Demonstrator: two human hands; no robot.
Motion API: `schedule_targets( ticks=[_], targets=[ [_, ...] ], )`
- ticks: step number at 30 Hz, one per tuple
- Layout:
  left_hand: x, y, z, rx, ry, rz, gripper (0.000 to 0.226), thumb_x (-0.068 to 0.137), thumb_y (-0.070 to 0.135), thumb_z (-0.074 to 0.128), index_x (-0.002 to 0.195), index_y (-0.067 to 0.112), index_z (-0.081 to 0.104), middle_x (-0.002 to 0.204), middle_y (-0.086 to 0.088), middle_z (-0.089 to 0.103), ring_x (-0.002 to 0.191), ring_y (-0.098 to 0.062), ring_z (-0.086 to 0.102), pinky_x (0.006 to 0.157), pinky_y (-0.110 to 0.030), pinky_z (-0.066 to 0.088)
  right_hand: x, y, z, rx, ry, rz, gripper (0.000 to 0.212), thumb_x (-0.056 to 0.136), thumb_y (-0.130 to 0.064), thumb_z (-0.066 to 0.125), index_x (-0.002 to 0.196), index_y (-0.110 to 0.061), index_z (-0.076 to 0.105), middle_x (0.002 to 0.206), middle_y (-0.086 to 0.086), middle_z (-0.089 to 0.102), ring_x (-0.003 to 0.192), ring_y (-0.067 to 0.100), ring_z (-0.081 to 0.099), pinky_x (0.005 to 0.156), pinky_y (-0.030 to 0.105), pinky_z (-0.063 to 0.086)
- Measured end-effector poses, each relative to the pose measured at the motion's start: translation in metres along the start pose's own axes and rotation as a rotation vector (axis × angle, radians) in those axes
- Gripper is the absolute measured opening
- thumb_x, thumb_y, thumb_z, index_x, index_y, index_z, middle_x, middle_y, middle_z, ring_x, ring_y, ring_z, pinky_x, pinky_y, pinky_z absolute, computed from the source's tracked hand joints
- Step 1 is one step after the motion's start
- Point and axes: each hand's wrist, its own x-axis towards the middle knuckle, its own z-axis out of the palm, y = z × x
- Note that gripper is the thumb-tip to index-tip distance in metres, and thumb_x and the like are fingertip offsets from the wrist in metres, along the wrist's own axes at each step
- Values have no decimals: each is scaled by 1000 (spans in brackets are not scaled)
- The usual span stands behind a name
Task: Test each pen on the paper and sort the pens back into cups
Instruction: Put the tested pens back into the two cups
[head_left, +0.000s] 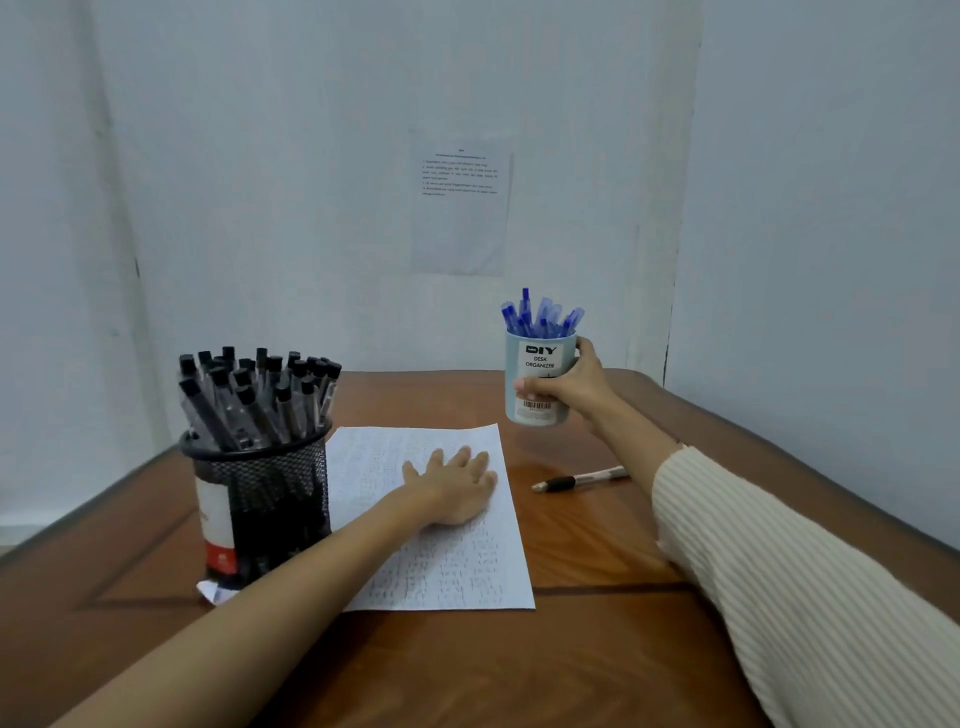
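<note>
The worktop (597, 649) carries the paper (467, 571), crowded with test marks, under the left grip (454, 488), whose fingers lie flat and straight. The mesh cup (280, 499) of black pens stands at the paper's left edge. The right grip (571, 387) wraps the blue cup (537, 364) past the paper's far right corner; whether it is lifted or standing, I cannot tell. One pen (579, 480) lies loose to the right of the paper, long axis roughly left-right, tip toward the paper. The step is probably sorting. Next, the right grip must let go of the cup and take that pen.
</note>
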Motion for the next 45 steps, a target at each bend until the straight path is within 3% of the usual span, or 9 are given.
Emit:
schedule_targets(
  ticks=[8,14,23,29,34,38,42,45],
  targets=[
    [20,8,0,-26,49,-40,52,102,39,9,151,22,4,159,-1,-3,144,-32,-5,111,-59,-2,39,25,10,-34,-49,52,83,62,-1,83,131,-9,38,121,10,58,110,26,56,90,40,50],
    [21,7,0,-27,69,-16,51,102,38,12,150,22,10,158,-1,3,144,-32,0,110,-60,1,45,27,22,-44,-167,51,75,65,1,80,128,-9,40,109,2,58,99,18,56,64,21,46],
    [14,5,-5,-42,25,14,51,102,39,11,151,25,6,159,0,-2,144,-32,-4,112,-58,-2,46,40,24,-31,-181,133,77,65,1,79,128,-11,36,118,6,56,111,24,53,87,37,45],
    [8,5,-8,-24,-9,45,52,102,40,10,151,25,1,158,0,-5,144,-32,-7,112,-57,-3,42,37,22,-23,-151,114,74,65,3,79,127,-9,40,110,4,58,99,20,55,72,29,46],
    [7,8,-6,-15,-5,57,51,102,39,10,150,25,1,158,0,-5,144,-33,-6,111,-58,-3,42,37,15,20,-127,140,67,66,1,79,123,-10,44,110,4,59,102,23,56,81,39,45],
    [16,14,-7,-29,-7,60,51,102,40,11,151,25,3,158,-1,-4,144,-33,-5,111,-58,-2,39,35,15,20,-141,114,66,67,2,78,123,-10,44,108,4,59,97,20,56,78,36,45],
    [25,20,-7,-44,-8,71,52,102,39,12,151,24,4,158,-2,-3,144,-34,-4,111,-59,-2,40,33,24,21,-162,91,69,66,2,79,124,-9,44,114,7,60,104,23,57,84,38,48],
    [29,22,-5,-60,38,74,49,102,37,15,148,19,18,157,-8,10,142,-37,6,111,-60,3,39,30,33,29,-158,68,69,65,5,78,124,-6,45,111,6,59,102,24,59,77,32,51]
  ],
)
